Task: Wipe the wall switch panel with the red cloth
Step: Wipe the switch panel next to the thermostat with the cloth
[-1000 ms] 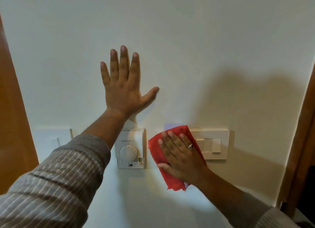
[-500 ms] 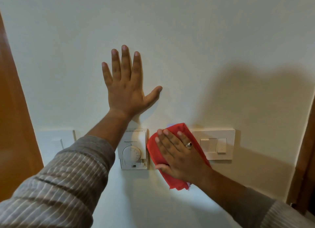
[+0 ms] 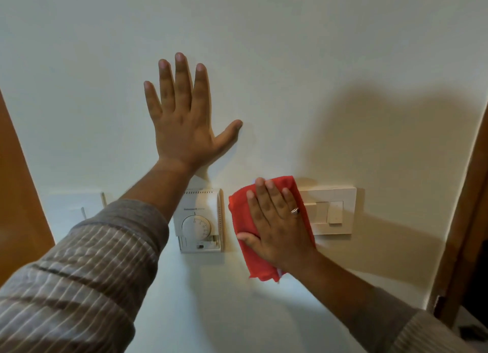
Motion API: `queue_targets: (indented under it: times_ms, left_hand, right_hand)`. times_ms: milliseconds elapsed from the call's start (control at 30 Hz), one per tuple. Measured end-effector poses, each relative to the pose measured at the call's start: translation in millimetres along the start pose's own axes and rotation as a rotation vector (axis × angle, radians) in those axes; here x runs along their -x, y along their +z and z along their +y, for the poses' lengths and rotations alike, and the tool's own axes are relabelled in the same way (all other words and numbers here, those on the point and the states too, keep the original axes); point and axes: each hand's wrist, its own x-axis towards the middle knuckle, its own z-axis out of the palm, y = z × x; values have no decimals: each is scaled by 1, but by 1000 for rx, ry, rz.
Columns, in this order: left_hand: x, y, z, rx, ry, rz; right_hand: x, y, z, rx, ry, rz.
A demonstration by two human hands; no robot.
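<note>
Left sleeve: grey-brown shirt, thin pale stripes, plain grey cuff pushed up forearm. Right sleeve: same striped cloth, only cuff end showing. Right hand: ring, silver-toned, dark stone. Left hand: bare.

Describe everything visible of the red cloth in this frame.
The red cloth is a soft, thin fabric, folded or bunched into a rough upright strip, bright red with a slightly frayed lower edge. It lies flat against the pale wall, pressed there by the right hand, whose spread fingers and palm cover most of its middle. Its upper right corner overlaps the left end of the switch panel. Its left edge sits beside the thermostat, apart from it. A bit of paler material peeks out at its bottom edge.
</note>
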Motion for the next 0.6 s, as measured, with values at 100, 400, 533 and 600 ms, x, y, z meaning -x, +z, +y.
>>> queue_targets:
  times_ms: [100,400,533,600]
  left_hand:
    - [-2,-1,1,-3,-2,0]
    - [-1,-1,-4,21,30,-5]
    - [0,-1,-3,24,25,-3]
    - [0,-1,-1,29,26,-3]
  right_hand:
    - [-6,3,-3,68,-109,-6]
    - [-26,-9,58,-82,-809,-2]
    - [-2,-2,47,-22,-518,21]
    - [10,7,28,26,-350,23]
